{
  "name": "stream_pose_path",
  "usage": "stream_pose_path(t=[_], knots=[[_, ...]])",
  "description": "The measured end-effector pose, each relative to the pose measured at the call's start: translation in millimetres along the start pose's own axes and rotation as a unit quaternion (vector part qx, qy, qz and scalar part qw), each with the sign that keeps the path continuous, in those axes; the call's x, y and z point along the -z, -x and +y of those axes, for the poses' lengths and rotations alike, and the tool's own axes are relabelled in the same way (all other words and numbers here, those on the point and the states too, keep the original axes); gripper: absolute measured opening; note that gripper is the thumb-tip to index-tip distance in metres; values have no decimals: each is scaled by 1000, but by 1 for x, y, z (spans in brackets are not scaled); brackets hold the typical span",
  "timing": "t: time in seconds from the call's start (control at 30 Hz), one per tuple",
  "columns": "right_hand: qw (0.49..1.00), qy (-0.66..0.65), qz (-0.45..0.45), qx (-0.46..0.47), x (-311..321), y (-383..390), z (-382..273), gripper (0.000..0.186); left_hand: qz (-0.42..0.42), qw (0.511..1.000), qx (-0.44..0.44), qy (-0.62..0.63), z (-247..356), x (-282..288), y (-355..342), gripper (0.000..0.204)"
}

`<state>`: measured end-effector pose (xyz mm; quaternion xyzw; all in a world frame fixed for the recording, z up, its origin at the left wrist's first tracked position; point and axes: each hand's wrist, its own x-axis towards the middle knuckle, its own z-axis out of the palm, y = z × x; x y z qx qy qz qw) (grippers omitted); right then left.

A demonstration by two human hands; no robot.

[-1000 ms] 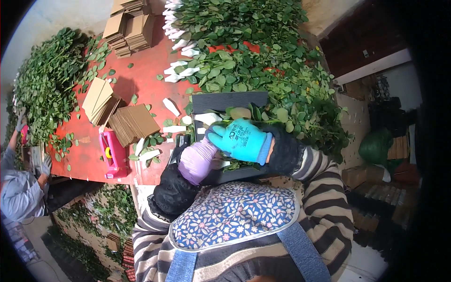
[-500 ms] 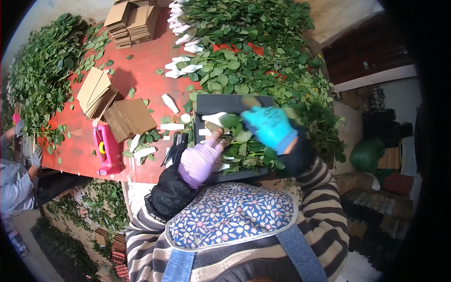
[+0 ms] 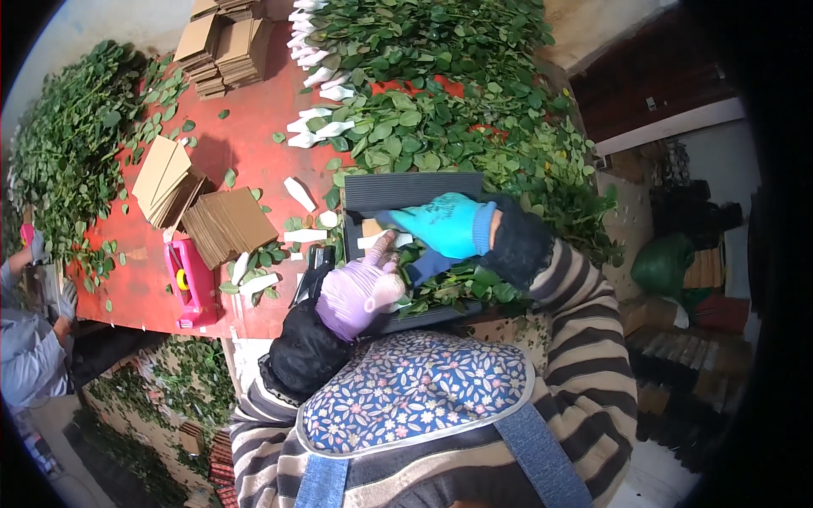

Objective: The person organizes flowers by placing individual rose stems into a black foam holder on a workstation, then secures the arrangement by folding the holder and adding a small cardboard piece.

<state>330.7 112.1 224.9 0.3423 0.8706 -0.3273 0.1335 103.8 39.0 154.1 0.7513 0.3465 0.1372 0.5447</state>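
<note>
My left hand point(image 3: 357, 295), in a lilac glove, is at the left part of a black ribbed tray point(image 3: 415, 184). Its fingers are bent beside a white-sleeved flower head point(image 3: 378, 241); what they grip, if anything, is hidden. My right hand point(image 3: 449, 230), in a turquoise glove with a dark blue palm, reaches left across the tray. Its fingers are stretched out and its thumb is apart below, over leafy stems point(image 3: 474, 284). The fingertips come close to a small piece of cardboard point(image 3: 371, 227) in the tray.
Cardboard stacks point(image 3: 229, 224) and a pink tape dispenser point(image 3: 190, 284) stand on the red table point(image 3: 279, 97). White-sleeved stems point(image 3: 330, 131) are piled beyond the tray. Loose white-sleeved heads point(image 3: 299, 193) lie left of it. A co-worker's gloved hand point(image 3: 68, 298) shows at far left.
My right hand has moved left and flattened over the tray. The white-sleeved head and large leaf beside it are now out of sight. My left hand has shifted slightly left and down.
</note>
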Motion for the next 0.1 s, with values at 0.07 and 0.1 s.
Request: stream_pose_path(t=[0.07, 0.1], knots=[[999, 23, -17, -34, 0, 11, 4, 116, 34, 931, 127, 340, -4, -9, -7, 38], [999, 27, -22, -32, 2, 9, 4, 116, -45, 993, 111, 10, -7, -8, -5, 57]])
